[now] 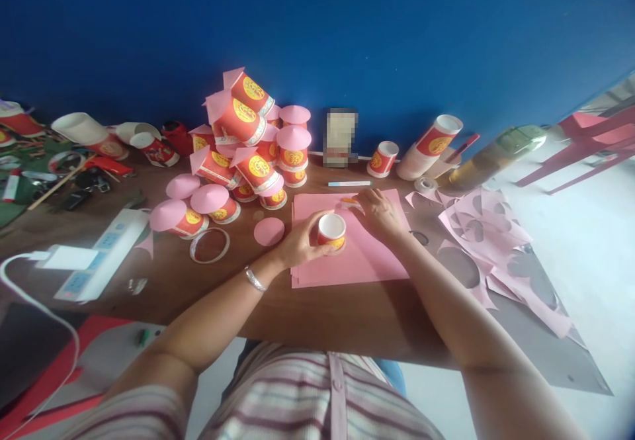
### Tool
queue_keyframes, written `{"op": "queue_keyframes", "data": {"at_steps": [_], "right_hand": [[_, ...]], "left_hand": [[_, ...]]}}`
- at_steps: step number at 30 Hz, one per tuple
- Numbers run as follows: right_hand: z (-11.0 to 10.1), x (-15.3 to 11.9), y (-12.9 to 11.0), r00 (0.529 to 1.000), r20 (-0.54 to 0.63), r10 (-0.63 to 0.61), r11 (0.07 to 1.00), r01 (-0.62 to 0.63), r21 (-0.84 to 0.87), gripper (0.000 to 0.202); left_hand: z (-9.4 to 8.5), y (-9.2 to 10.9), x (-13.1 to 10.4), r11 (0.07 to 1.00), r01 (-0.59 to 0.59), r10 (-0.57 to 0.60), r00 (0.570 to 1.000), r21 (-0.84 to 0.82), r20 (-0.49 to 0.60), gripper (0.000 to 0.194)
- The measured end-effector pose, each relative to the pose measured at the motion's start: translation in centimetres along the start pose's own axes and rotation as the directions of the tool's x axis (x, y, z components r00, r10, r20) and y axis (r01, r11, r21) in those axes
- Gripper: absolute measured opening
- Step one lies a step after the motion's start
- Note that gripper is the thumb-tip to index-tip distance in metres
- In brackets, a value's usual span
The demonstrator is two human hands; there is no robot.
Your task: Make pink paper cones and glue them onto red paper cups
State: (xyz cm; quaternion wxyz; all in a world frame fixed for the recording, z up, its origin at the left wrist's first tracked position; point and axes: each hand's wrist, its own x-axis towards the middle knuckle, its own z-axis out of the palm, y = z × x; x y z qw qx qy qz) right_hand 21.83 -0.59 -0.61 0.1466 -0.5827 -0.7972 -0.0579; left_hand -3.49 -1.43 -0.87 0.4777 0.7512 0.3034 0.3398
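Note:
My left hand (pixel 297 241) grips a small red and yellow paper cup (pixel 331 231) that stands on a stack of pink paper sheets (pixel 347 261) on the brown table. My right hand (pixel 380 212) rests on the same pink paper just behind the cup, fingers curled around a small orange-tipped item (pixel 348 200) that I cannot make out clearly. A cut pink paper circle (pixel 268 231) lies left of the cup.
A pile of red cups with pink cone lids (pixel 248 142) stands at the back. A tape ring (pixel 209 245) and a white power strip (pixel 106 251) lie left. Pink paper offcuts (pixel 491 241) spread to the right. A cup stack (pixel 429 145) and a pen (pixel 348 183) lie behind.

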Motion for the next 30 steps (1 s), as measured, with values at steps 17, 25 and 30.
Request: {"op": "queue_keyframes", "data": {"at_steps": [17, 25, 30], "right_hand": [[-0.3, -0.2, 0.2, 1.000, 0.000, 0.025, 1.000, -0.025, 0.004, 0.030], [-1.8, 4.1, 1.1, 0.978, 0.129, 0.165, 0.982, -0.150, -0.118, 0.032], [-2.0, 4.7, 1.7, 0.967, 0.174, 0.186, 0.978, -0.165, -0.126, 0.029]], "left_hand": [[0.0, 0.4, 0.3, 0.998, 0.009, -0.008, 1.000, 0.065, -0.028, 0.068], [-0.2, 0.1, 0.6, 0.990, -0.048, 0.041, 0.998, 0.132, 0.053, 0.075], [-0.6, 0.2, 0.4, 0.992, -0.094, 0.087, 0.993, 0.086, 0.086, 0.075]]}}
